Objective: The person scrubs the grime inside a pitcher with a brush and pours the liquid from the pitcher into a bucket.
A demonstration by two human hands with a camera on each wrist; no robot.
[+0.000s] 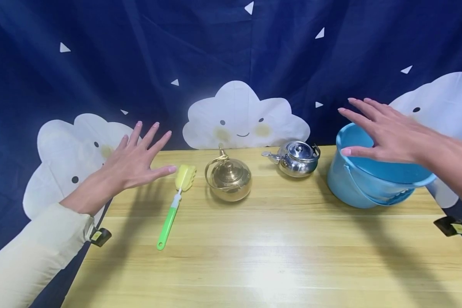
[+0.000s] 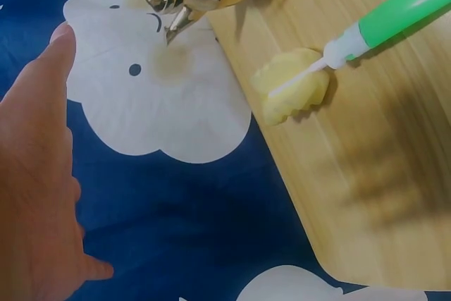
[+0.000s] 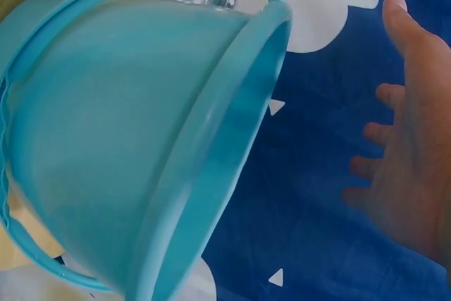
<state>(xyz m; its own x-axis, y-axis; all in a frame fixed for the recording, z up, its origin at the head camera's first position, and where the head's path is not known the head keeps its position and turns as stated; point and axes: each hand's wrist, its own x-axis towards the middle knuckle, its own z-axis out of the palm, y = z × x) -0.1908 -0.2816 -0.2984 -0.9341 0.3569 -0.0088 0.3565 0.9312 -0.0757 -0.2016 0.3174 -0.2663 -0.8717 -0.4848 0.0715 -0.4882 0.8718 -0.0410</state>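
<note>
My left hand [image 1: 132,164] hovers with spread fingers over the table's left side, holding nothing. Just right of it lies a yellow sponge brush [image 1: 185,177] with a green handle [image 1: 167,227]. A gold-coloured teapot [image 1: 231,179] stands right of the brush, and a smaller silver teapot [image 1: 298,159] is farther right. Above the blue bucket [image 1: 350,184] my right hand [image 1: 392,132] is held in the air, fingers extended and empty. In the right wrist view the bucket [image 3: 120,118] fills the left side, apart from the hand [image 3: 416,146].
The wooden table [image 1: 223,256] reaches back to a dark blue curtain [image 1: 138,55] printed with smiling white clouds and small triangles. The bucket's handle [image 1: 359,188] hangs down its front side. Dark devices are strapped at both wrists.
</note>
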